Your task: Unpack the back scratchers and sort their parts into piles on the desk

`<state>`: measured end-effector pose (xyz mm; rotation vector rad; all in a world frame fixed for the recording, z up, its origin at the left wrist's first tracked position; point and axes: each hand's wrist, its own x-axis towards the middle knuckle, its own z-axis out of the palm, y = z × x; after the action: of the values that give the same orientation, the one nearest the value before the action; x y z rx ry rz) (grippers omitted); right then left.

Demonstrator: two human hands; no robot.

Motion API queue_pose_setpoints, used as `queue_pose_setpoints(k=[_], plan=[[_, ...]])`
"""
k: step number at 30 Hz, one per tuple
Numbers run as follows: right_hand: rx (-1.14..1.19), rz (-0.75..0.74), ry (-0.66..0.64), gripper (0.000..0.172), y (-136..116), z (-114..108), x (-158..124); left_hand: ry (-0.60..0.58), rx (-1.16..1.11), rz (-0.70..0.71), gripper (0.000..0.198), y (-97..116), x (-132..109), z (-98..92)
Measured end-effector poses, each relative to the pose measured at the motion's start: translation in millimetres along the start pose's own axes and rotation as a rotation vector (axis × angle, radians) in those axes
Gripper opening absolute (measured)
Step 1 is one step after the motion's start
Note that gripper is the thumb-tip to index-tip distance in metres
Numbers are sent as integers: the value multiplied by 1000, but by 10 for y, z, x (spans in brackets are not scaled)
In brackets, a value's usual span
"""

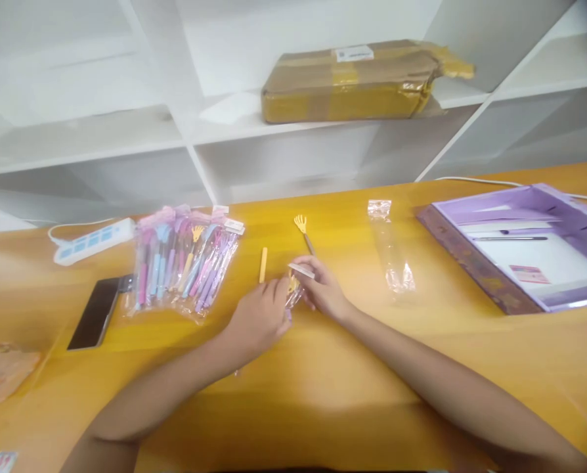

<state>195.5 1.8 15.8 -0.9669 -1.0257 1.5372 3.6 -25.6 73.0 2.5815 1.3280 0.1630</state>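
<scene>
Both of my hands are closed on a small clear plastic packet (295,297) with a yellow hand-shaped head inside, like a back scratcher's. My left hand (259,316) grips its left side, and my right hand (327,289) pinches its upper edge by a pale header strip. Just beyond my right hand lies a back scratcher (301,225) with a yellow hand-shaped head and a dark rod; its lower end is hidden. A yellow stick (262,264) lies beyond my left hand. Further right, a flat clear plastic bag (392,253) rests on the table.
At left lie several bagged back scratchers (188,259) in pink, blue, purple and yellow, beside a phone (95,314) and a power strip (95,242). A purple box (490,263) with papers and a pen stands right. A taped parcel (347,85) sits on the shelf behind.
</scene>
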Motion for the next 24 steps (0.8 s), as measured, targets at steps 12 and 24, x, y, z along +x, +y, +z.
queue_pose_setpoints(k=[12, 24], plan=[[-397, -381, 50, 37, 90, -100, -74, -141, -1432, -59, 56, -367, 145, 413], [-1144, -896, -4, 30, -22, -249, -17, -185, -1320, -111, 42, -470, 117, 462]])
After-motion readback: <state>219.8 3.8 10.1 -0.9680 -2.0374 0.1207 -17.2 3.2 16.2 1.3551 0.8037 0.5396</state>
